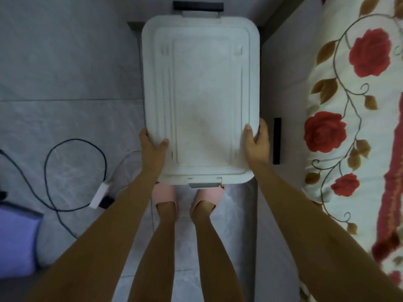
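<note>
White storage-box lid held over pink slippers. Near end gripped by left hand at left edge, right hand at right edge; thumbs on top, fingers curled under. Rose-print bedspread right of lid; black cable left.

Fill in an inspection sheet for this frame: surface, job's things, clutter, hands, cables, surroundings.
Surface: grey marbled floor tiles.
Job's things: white plastic lid, grey latch at each end; anything under it is hidden.
Clutter: purple cloth item at left; black bar beside the lid.
Hands: left hand and right hand grip the lid's long edges, thumbs on top.
Cables: black cable looped on floor, by a white adapter.
Surroundings: rose-print bedding at right; pink slippers on the feet.
</note>
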A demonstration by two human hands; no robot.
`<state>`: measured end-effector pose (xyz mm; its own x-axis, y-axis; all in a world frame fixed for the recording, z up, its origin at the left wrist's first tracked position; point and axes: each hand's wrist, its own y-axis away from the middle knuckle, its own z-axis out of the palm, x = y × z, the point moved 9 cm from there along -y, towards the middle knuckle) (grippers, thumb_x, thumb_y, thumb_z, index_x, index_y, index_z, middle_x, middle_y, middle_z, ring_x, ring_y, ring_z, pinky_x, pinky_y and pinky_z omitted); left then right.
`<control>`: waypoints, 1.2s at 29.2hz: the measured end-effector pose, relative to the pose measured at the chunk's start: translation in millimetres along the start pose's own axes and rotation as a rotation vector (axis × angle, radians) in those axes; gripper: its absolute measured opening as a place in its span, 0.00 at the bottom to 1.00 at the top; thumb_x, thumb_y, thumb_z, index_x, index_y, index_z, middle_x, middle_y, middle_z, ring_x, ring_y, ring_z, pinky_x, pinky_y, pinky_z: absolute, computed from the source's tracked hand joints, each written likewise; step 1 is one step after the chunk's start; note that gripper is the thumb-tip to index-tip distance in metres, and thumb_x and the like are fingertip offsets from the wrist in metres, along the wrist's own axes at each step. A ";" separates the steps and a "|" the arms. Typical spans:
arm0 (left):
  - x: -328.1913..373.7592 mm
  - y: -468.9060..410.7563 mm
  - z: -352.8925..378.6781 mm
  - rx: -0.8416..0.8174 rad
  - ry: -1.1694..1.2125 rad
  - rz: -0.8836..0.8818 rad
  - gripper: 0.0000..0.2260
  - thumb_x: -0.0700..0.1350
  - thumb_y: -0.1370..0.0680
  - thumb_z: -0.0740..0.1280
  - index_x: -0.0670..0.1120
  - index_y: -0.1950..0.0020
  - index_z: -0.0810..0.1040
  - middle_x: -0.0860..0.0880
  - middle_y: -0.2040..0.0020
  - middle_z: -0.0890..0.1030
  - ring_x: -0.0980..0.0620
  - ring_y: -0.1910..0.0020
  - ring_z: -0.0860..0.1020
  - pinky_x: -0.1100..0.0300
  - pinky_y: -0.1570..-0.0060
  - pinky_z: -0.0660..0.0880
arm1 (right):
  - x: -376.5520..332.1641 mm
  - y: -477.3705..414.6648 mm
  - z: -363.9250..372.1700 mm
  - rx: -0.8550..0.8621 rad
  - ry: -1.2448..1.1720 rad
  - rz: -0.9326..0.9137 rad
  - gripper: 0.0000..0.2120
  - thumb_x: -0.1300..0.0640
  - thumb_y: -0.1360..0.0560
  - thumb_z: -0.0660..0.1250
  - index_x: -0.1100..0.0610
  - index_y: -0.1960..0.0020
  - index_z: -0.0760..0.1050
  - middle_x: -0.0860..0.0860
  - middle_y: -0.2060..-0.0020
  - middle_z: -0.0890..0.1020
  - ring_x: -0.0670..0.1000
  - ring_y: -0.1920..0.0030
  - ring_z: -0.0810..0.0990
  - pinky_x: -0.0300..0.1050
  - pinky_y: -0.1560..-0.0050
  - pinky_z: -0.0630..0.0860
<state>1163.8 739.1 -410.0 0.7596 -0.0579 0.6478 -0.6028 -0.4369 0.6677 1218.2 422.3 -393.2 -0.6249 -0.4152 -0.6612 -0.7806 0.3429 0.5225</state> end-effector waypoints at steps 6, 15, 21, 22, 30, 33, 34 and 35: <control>-7.2 -7.6 4.9 0.010 -0.111 -0.021 0.31 0.39 0.22 0.65 0.41 0.24 0.52 0.40 0.29 0.59 0.44 0.29 0.61 0.52 0.29 0.59 | 2.7 -5.4 8.7 -0.039 -0.010 -0.019 0.27 0.44 0.22 0.57 0.50 0.26 0.59 0.49 0.34 0.73 0.49 0.34 0.72 0.52 0.33 0.70; -15.0 -8.5 9.2 -0.020 -0.294 -0.121 0.47 0.50 0.31 0.75 0.41 0.24 0.47 0.40 0.27 0.55 0.42 0.27 0.54 0.48 0.29 0.56 | 24.0 -14.5 18.4 -0.191 0.051 0.089 0.36 0.36 0.26 0.55 0.51 0.24 0.51 0.53 0.28 0.64 0.54 0.29 0.66 0.58 0.29 0.64; -18.9 -9.5 9.1 -0.051 -0.370 -0.217 0.47 0.52 0.31 0.75 0.41 0.25 0.46 0.40 0.27 0.53 0.42 0.27 0.52 0.45 0.30 0.55 | -52.6 -13.8 7.0 0.121 0.526 -0.214 0.32 0.59 0.25 0.62 0.61 0.24 0.53 0.61 0.30 0.62 0.61 0.30 0.63 0.59 0.30 0.62; -21.7 -8.7 11.8 -0.073 -0.389 -0.233 0.48 0.53 0.31 0.74 0.41 0.25 0.45 0.40 0.27 0.53 0.41 0.27 0.52 0.45 0.30 0.55 | -72.5 -20.6 9.6 0.147 0.508 -0.294 0.33 0.60 0.26 0.64 0.63 0.25 0.55 0.62 0.30 0.62 0.61 0.30 0.63 0.58 0.30 0.62; -27.3 -18.0 10.7 -0.171 -0.476 -0.337 0.50 0.59 0.29 0.71 0.42 0.25 0.39 0.40 0.26 0.47 0.42 0.26 0.47 0.41 0.28 0.52 | -236.0 -151.5 136.0 -0.222 0.724 -0.499 0.44 0.41 0.25 0.65 0.58 0.23 0.45 0.56 0.23 0.51 0.56 0.23 0.49 0.53 0.24 0.49; -29.5 -12.7 10.1 -0.184 -0.528 -0.352 0.50 0.60 0.29 0.70 0.42 0.26 0.37 0.39 0.25 0.44 0.41 0.26 0.46 0.39 0.29 0.52 | -242.3 -164.9 163.2 -0.333 0.849 -0.453 0.44 0.40 0.26 0.64 0.56 0.22 0.42 0.54 0.23 0.48 0.56 0.23 0.46 0.53 0.24 0.46; -31.0 -22.0 11.1 -0.185 -0.506 -0.365 0.50 0.60 0.29 0.69 0.42 0.26 0.37 0.39 0.25 0.44 0.40 0.26 0.46 0.39 0.29 0.51 | -247.2 -170.5 177.3 -0.358 0.902 -0.441 0.44 0.39 0.26 0.64 0.55 0.22 0.42 0.55 0.23 0.49 0.56 0.23 0.46 0.54 0.25 0.46; -32.1 -24.4 9.5 -0.188 -0.523 -0.373 0.50 0.61 0.29 0.69 0.42 0.26 0.37 0.38 0.25 0.44 0.40 0.26 0.46 0.39 0.29 0.51 | -246.4 -172.0 179.9 -0.365 0.940 -0.422 0.43 0.38 0.26 0.63 0.54 0.22 0.43 0.56 0.23 0.50 0.57 0.23 0.47 0.54 0.25 0.46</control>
<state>1156.5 743.0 -450.6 0.9151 -0.3818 0.1294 -0.2730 -0.3506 0.8958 1508.2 617.3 -417.1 0.0567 -0.9715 -0.2300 -0.7929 -0.1838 0.5810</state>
